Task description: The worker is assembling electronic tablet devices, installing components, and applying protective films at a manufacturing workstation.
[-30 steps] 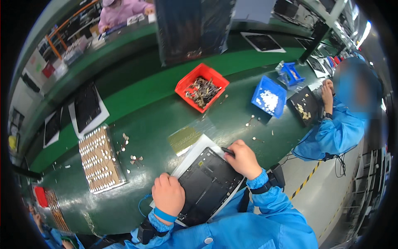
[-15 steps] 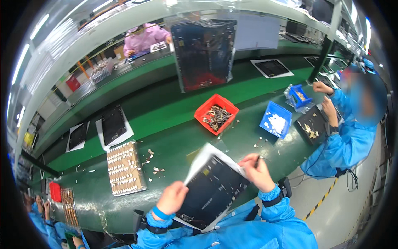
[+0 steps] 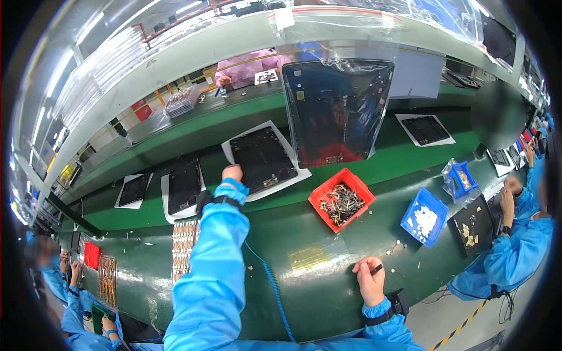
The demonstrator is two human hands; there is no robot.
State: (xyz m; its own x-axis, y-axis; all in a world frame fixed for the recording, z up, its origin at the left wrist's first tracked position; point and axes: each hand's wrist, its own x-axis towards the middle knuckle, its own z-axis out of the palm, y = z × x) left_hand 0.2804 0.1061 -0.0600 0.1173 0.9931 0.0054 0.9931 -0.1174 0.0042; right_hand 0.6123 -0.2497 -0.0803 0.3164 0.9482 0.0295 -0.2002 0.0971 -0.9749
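My left arm stretches forward, and my left hand (image 3: pixel 232 174) is closed at the left edge of a black panel (image 3: pixel 262 153). The panel lies on a white sheet (image 3: pixel 300 174) upon the green belt; my fingertips are partly hidden. Over the near green table, my right hand (image 3: pixel 370 281) is closed round a thin black tool (image 3: pixel 377 269), of which only a short end sticks out. Ahead of that hand a red bin (image 3: pixel 367 198) holds many small metal and black parts. Right of it stands a blue bin (image 3: pixel 438 233) with white pieces.
More black panels (image 3: pixel 184 186) lie on the belt. A bagged dark panel (image 3: pixel 333 111) hangs ahead. A tray of small white-tipped parts (image 3: pixel 184 248) is partly behind my left arm. A blue coiled cord (image 3: pixel 272 286) crosses the table. A co-worker (image 3: pixel 521 245) sits at right.
My left hand has carried the black panel and white sheet from in front of me forward onto the belt. My right hand has let go of the panel's side and keeps the black tool.
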